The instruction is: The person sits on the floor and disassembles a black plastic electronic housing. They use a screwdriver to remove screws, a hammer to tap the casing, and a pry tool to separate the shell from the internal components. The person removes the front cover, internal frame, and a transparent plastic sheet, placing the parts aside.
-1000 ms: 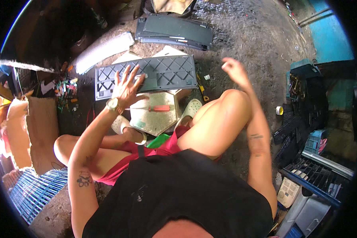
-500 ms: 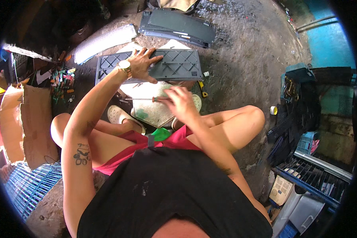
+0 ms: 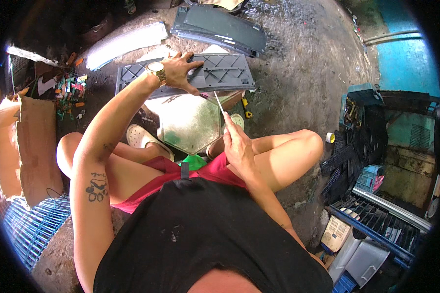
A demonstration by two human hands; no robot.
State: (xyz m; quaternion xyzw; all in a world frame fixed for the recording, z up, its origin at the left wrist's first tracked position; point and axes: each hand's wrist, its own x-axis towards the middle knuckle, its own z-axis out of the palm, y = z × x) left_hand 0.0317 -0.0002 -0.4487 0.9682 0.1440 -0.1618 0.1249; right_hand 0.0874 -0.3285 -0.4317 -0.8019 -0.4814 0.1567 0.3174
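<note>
A dark grey keyboard, its ribbed underside facing up, lies across a low support in front of me. My left hand, a gold watch at its wrist, rests on it with fingers spread. My right hand is closed round a screwdriver, whose handle is hidden in the fingers. The pale screwdriver shaft slants up, its tip at the keyboard's near edge; whether it touches I cannot tell. Just below the keyboard is a worn whitish slab between my feet.
Beyond the keyboard lie stacked dark panels and white sheets. A yellow-and-black tool is on the floor. At left stand a torn cardboard box and coloured scraps. Black keyboards and a metal rack are at right.
My right hand has moved down and right, turning the screwdriver from lying sideways to pointing up at the keyboard's near edge. My left hand stays on the keyboard.
</note>
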